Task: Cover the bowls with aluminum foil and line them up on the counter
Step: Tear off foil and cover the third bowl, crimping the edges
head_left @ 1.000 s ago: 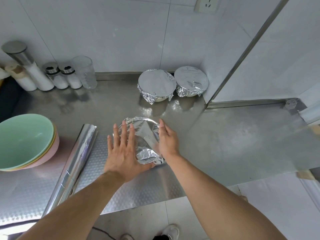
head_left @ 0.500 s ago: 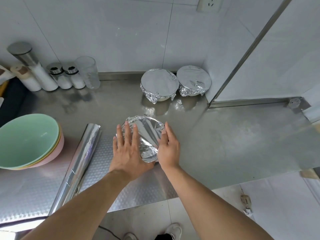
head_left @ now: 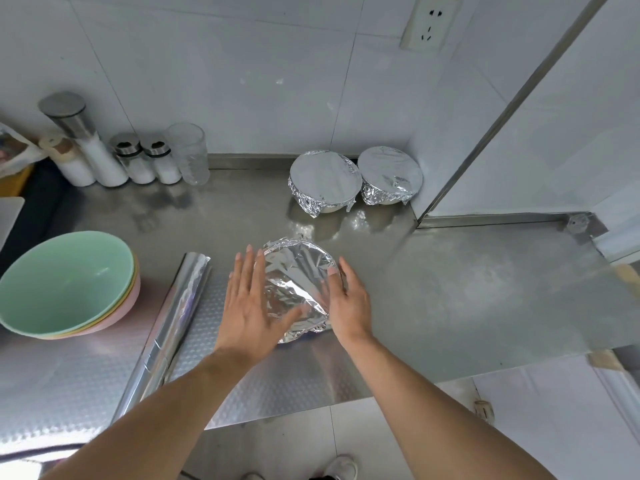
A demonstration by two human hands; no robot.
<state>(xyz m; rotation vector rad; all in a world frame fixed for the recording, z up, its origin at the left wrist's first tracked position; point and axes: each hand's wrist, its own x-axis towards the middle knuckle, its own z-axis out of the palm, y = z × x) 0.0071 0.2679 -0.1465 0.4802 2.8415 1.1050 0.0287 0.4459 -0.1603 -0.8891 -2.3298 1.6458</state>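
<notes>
While both hands press it, crinkled foil fully caps the bowl.

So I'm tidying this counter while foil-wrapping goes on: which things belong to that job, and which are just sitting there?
Job:
- foil-topped bowl between left hand and right hand
- two foil-covered bowls by the back wall
- silver foil roll
- stacked green, yellow and pink bowls

Lying about:
- white-filled shakers
- clear glass tumbler
</notes>
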